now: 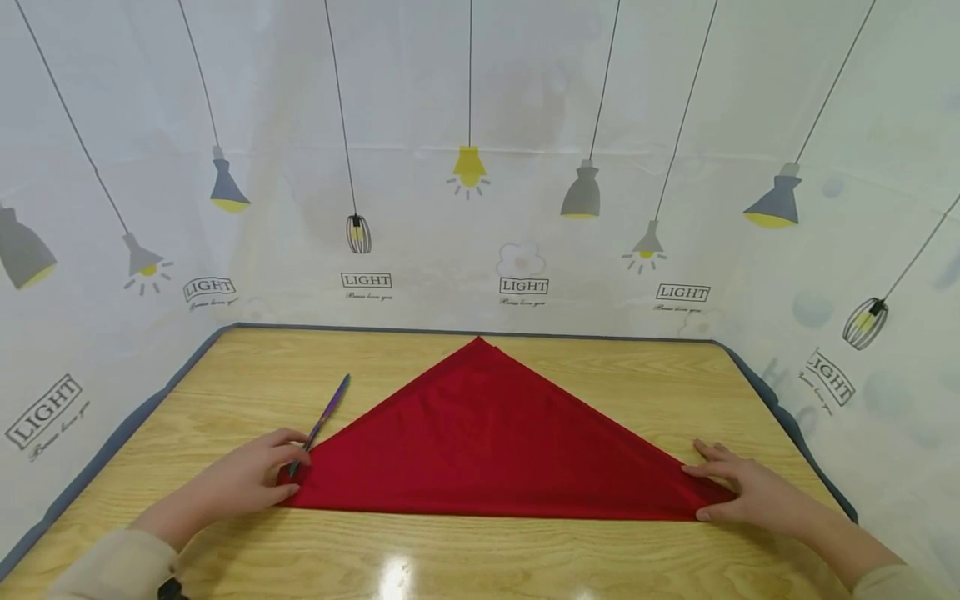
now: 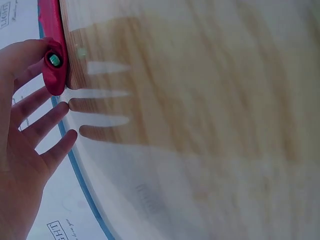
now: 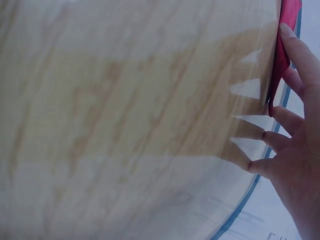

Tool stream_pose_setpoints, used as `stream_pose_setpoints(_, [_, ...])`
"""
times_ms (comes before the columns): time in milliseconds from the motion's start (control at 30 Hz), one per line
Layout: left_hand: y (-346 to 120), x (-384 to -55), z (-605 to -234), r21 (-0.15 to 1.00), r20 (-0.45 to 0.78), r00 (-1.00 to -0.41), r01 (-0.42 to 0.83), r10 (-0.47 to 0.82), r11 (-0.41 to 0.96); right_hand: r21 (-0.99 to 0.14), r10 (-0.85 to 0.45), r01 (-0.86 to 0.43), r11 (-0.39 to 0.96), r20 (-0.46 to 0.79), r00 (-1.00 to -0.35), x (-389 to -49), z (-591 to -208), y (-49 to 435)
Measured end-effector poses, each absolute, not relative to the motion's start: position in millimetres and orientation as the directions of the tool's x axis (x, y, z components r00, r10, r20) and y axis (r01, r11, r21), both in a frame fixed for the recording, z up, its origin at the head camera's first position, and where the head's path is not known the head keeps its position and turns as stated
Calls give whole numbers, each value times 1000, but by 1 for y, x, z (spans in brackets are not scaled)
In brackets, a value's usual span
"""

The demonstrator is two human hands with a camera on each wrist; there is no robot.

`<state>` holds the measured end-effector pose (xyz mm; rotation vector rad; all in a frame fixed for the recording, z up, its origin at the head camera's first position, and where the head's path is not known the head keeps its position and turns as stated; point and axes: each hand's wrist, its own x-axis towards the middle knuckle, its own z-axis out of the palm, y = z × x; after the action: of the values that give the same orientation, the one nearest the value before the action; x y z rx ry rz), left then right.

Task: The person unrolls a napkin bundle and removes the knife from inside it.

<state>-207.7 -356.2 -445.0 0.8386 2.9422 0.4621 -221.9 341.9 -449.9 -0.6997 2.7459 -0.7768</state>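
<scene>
A red cloth (image 1: 480, 433) lies on the table, folded into a triangle with its peak at the far side. At its left corner my left hand (image 1: 255, 475) holds the cloth between thumb and fingers. A table knife (image 1: 330, 410) with a rainbow metallic sheen slants there, its lower end by my fingers. In the left wrist view a shiny green end (image 2: 54, 60) shows inside a curl of the red cloth (image 2: 52, 20). My right hand (image 1: 750, 492) has thumb and forefinger about the right corner of the cloth (image 3: 285, 52), the other fingers spread.
The wooden table (image 1: 525, 558) has a dark blue border (image 1: 600, 337) along its back and sides. Light curtains (image 1: 420, 100) printed with hanging lamps enclose it on three sides.
</scene>
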Motion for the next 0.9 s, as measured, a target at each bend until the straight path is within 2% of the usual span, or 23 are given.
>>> stream_pose_setpoints(200, [-364, -205, -445, 319, 29, -866, 482, 499, 816, -541, -493, -384, 748, -66, -868, -222, -450, 342])
stream_pose_setpoints(433, [-367, -201, -441, 319, 91, -830, 548, 550, 773, -541, -495, -389, 745, -59, -867, -222, -450, 342])
stream_pose_setpoints(700, [-369, -202, -439, 353, 78, -817, 558, 571, 751, -542, -492, -382, 748, -68, -868, -221, -451, 342])
stream_pose_setpoints(900, [-370, -200, -439, 338, 58, -835, 532, 548, 776, -549, -492, -381, 744, -64, -868, -222, -451, 342])
